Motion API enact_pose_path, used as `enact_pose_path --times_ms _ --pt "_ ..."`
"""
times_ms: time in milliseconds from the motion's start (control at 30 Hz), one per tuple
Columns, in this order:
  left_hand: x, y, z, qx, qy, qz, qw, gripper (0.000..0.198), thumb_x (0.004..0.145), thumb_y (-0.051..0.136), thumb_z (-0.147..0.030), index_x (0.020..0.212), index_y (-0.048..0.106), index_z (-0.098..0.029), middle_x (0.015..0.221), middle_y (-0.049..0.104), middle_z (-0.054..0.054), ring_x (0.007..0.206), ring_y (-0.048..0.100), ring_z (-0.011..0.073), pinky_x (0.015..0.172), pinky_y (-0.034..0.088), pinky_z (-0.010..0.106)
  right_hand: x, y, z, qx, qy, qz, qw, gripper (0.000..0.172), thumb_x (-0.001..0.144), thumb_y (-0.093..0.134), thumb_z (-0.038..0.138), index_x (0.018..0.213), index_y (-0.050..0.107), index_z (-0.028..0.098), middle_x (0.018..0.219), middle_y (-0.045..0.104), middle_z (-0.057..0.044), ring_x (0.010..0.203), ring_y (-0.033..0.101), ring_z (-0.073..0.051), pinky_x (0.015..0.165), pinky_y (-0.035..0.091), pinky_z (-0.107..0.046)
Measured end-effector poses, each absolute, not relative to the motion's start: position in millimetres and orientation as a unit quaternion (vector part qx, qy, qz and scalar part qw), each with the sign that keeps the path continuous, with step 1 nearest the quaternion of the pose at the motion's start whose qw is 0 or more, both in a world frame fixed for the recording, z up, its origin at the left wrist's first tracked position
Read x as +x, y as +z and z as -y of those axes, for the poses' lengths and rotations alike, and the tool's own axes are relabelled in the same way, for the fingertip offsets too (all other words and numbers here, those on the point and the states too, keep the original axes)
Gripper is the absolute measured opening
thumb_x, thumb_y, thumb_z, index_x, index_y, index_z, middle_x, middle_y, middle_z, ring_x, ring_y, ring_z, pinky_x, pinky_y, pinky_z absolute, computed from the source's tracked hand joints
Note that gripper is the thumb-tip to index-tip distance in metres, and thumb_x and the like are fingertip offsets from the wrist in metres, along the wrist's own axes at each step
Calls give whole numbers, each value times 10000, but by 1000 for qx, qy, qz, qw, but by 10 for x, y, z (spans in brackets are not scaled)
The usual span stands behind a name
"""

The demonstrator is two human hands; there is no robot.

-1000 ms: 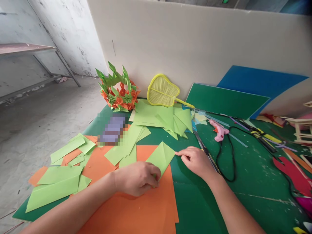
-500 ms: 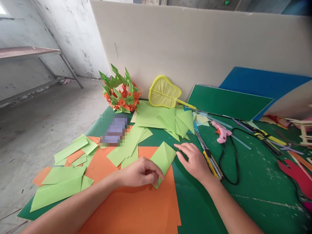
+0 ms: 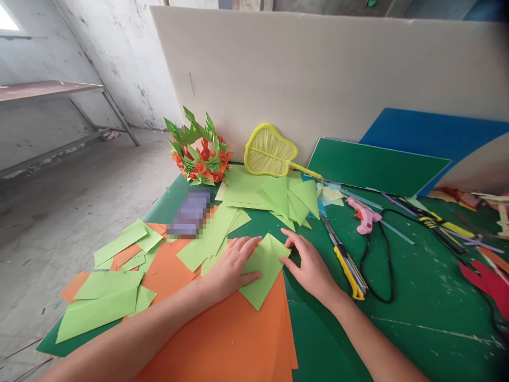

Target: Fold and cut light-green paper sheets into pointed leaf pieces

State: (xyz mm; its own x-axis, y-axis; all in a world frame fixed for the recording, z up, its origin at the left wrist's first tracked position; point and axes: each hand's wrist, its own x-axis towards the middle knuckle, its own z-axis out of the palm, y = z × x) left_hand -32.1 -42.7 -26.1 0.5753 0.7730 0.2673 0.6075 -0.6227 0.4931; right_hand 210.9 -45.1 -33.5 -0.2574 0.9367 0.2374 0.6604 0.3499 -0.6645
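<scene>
A light green paper piece (image 3: 264, 270) with creases lies diamond-wise on a stack of orange sheets (image 3: 214, 339). My left hand (image 3: 233, 268) rests over its left side, fingers stretched out and thumb apart, hiding that edge. At the paper's right corner is my right hand (image 3: 306, 257), its thumb and forefinger apart on either side of the corner. Whether the right fingers pinch the paper is not clear. More green strips (image 3: 209, 241) lie just beyond my left hand, and folded green pieces (image 3: 292, 199) farther back.
An orange and green folded-paper ring (image 3: 201, 154) stands at the back left, near a yellow fan (image 3: 270, 151). On the right lie a utility knife (image 3: 345, 265), a pink glue gun (image 3: 363, 215) with its black cord, and pliers (image 3: 441, 231). Cut green pieces (image 3: 103, 300) cover the left edge.
My left hand has opened from a curled pose and spread over the paper's left side. The green piece now shows wider, opened out to a diamond. My right hand has come in to its right corner.
</scene>
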Motion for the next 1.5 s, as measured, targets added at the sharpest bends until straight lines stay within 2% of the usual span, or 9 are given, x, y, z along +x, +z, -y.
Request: enact_pose_path --times_ms 200,367,500,567,633,833,967,1267,1500 --pt "-310 -213 460 846 242 -411 237 777 820 702 -267 1456 257 -312 1331 528 78 1211 503 263 1018 437 429 2076 -351 429 -506 325 681 418 514 882 535 223 1373 409 304 1032 552 -55 867 584 -190 840 516 -379" --pt "-218 -107 423 769 278 -458 350 656 792 701 -327 1371 401 -251 1085 615 66 937 597 202 823 516 333 2074 -311 402 -474 454 590 470 577 846 612 265 1378 389 277 1025 635 -52 911 615 -186 852 517 -365" --pt "-73 -1 280 695 302 -477 446 280 830 621 -435 959 622 -187 837 626 30 761 582 156 653 476 247 2075 -261 404 -462 510 538 488 595 799 699 322 1337 451 272 939 650 -21 884 618 -173 837 517 -326" --pt "-3 21 223 671 298 -490 470 324 822 610 -489 752 593 -173 713 577 2 655 510 126 569 411 223 2080 -236 413 -457 533 511 495 612 776 735 348 1326 477 275 938 660 -14 895 622 -170 840 513 -310" --pt "54 16 203 650 312 -490 489 366 804 622 -519 702 573 -171 670 538 -15 620 462 111 552 375 218 2089 -218 422 -455 571 479 487 610 780 739 384 1328 494 277 969 683 -21 903 640 -177 840 515 -315" --pt "127 -43 267 600 355 -472 540 348 770 666 -515 725 617 -173 682 556 -16 626 460 110 569 370 223 2106 -235 430 -444 651 438 433 353 790 723 462 1015 704 192 883 745 -68 781 688 -221 762 535 -356" --pt "121 -46 284 584 353 -488 544 316 741 699 -484 726 652 -171 696 600 0 649 500 126 596 404 236 2098 -250 432 -458 627 448 443 296 763 747 467 857 714 188 825 746 -55 735 681 -214 728 533 -339" --pt "79 -142 305 573 388 -463 554 327 722 745 -418 915 655 -170 836 649 48 770 593 166 724 500 287 2068 -260 428 -498 588 454 448 353 689 791 499 806 718 174 738 717 -41 677 645 -201 652 521 -318" --pt "75 -210 320 613 424 -417 520 277 823 678 -334 998 493 -226 989 589 15 662 534 78 609 458 213 2066 -273 429 -498 576 472 444 368 710 761 533 808 716 181 663 671 -26 662 627 -212 631 517 -336"
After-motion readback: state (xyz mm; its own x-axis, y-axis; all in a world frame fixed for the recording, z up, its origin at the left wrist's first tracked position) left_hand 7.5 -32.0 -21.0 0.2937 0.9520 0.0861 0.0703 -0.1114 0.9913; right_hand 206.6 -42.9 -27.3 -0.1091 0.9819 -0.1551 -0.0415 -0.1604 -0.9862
